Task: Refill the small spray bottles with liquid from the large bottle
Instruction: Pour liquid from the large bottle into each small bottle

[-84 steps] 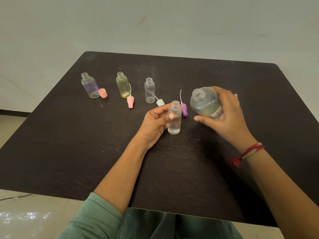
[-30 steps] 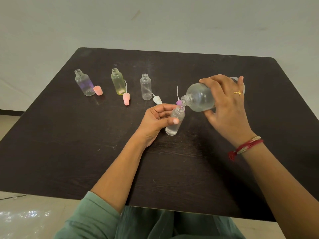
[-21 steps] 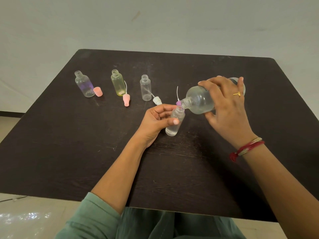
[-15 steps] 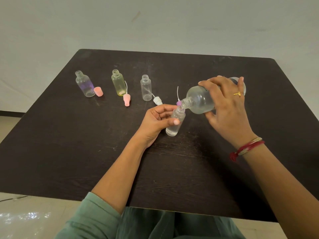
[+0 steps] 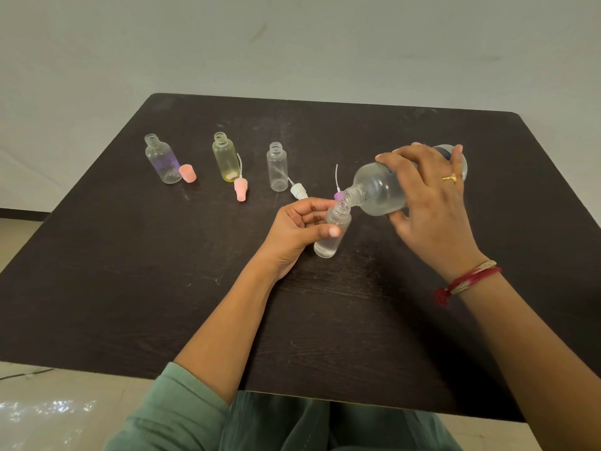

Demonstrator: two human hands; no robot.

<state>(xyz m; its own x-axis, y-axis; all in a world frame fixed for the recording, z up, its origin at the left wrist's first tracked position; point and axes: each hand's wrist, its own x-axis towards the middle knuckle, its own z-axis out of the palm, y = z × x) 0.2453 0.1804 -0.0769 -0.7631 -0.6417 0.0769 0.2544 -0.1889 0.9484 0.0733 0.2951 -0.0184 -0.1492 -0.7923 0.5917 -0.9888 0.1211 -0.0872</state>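
Table (image 5: 162,288) centre: our left hand (image 5: 299,227) grips the small bottle (image 5: 331,239), leaned toward one o'clock to meet the mouth of the large bottle (image 5: 377,190), which our right hand (image 5: 432,203) grips tipped; flow probably running.

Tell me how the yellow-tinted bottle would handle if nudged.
The yellow-tinted bottle looks like thin plastic and nearly empty, so probably light. It stands tall on a narrow base, so it likely tips easily. Round-bodied, it would probably roll once down.
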